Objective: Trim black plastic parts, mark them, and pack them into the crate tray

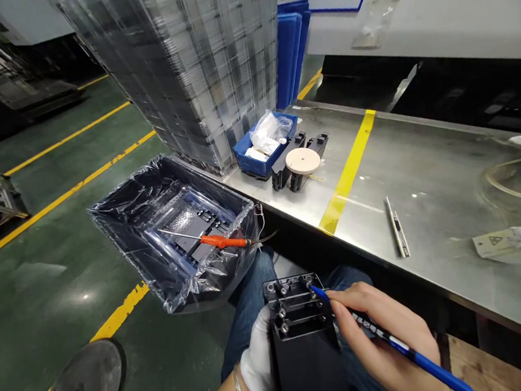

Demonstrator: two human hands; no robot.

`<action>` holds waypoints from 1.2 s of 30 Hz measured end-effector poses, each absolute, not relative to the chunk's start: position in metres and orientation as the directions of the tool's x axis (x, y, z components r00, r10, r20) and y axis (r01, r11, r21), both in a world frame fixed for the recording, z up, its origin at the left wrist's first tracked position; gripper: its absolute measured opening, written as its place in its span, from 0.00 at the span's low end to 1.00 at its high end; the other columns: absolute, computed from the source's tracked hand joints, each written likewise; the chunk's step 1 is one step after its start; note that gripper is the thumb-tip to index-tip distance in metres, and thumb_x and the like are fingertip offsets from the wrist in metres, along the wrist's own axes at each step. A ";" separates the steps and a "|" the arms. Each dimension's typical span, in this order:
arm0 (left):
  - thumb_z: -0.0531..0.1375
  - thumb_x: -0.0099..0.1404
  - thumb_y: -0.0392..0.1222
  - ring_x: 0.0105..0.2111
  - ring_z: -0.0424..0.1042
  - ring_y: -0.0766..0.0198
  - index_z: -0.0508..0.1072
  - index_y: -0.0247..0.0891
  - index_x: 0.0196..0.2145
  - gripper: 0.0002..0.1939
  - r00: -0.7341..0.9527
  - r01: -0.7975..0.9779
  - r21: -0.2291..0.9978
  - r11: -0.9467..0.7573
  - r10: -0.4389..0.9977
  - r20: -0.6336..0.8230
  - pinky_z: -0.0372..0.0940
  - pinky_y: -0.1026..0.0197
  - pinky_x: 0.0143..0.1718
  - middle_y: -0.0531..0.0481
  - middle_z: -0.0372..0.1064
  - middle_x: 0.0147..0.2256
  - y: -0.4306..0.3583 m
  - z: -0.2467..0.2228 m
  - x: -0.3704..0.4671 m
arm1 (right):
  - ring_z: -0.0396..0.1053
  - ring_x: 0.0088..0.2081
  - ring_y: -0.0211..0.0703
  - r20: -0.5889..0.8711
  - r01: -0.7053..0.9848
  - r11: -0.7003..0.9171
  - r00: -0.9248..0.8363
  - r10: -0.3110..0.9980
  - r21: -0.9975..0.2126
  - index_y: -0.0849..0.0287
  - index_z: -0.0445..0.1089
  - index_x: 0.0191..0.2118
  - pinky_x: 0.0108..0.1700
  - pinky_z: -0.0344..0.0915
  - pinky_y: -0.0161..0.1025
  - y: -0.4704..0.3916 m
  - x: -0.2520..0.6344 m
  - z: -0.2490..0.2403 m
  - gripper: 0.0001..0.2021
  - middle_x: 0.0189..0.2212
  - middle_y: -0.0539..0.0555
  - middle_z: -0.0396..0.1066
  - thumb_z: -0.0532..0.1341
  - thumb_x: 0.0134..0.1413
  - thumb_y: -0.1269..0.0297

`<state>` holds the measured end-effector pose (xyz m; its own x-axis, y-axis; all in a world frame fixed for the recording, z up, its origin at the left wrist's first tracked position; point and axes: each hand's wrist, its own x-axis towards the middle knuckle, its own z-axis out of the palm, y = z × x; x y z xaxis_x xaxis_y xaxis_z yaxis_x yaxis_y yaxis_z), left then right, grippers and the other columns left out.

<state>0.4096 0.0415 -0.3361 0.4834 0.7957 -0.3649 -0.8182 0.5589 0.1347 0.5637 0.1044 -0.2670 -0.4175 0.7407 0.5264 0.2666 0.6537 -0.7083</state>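
My left hand (pixel 258 360), in a white glove, grips the side of a black plastic housing (pixel 308 366) above my lap. Its open end faces up and shows ribs and several round screw posts. Bare and closed, my right hand (pixel 387 334) pinches a blue-and-black marker pen (pixel 436 370). The pen's blue tip end is at a post near the housing's upper right corner; whether it touches I cannot tell. The fingers of my left hand behind the housing are hidden.
Left stands a plastic-lined bin (pixel 128 211) holding black parts, with an orange-handled tool (pixel 223 241) across it. A blue box (pixel 252 164), black parts, a round wooden disc (pixel 302 161) and a utility knife (pixel 397 231) lie on the metal bench (pixel 434 185). Stacked clear trays (pixel 193 67) rise behind.
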 end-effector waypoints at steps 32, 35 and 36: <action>0.70 0.53 0.53 0.51 0.72 0.51 0.82 0.35 0.36 0.19 0.483 -0.853 -0.026 0.521 0.770 -0.417 0.55 0.56 0.60 0.45 0.79 0.38 0.047 -0.345 0.422 | 0.66 0.26 0.32 0.516 0.255 0.695 -0.511 0.687 -0.672 0.62 0.74 0.41 0.27 0.65 0.32 0.116 0.545 -0.273 0.05 0.26 0.50 0.68 0.63 0.60 0.75; 0.66 0.58 0.54 0.52 0.71 0.50 0.80 0.33 0.41 0.21 0.435 -0.872 0.015 0.490 0.787 -0.437 0.54 0.54 0.60 0.43 0.79 0.41 0.043 -0.350 0.418 | 0.67 0.26 0.32 0.519 0.252 0.683 -0.489 0.701 -0.686 0.62 0.74 0.43 0.28 0.66 0.31 0.110 0.552 -0.272 0.07 0.27 0.50 0.69 0.63 0.60 0.76; 0.65 0.59 0.54 0.52 0.71 0.50 0.80 0.33 0.43 0.23 0.435 -0.870 0.020 0.492 0.787 -0.438 0.54 0.54 0.61 0.42 0.78 0.42 0.042 -0.351 0.418 | 0.68 0.26 0.33 0.514 0.258 0.680 -0.489 0.705 -0.687 0.62 0.74 0.43 0.28 0.66 0.31 0.108 0.555 -0.271 0.08 0.27 0.50 0.69 0.63 0.59 0.76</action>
<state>0.4176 0.0421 -0.3515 0.4352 0.7865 -0.4382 -0.8702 0.4924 0.0195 0.5554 0.1081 -0.2714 -0.4893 0.7048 0.5136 0.2578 0.6795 -0.6869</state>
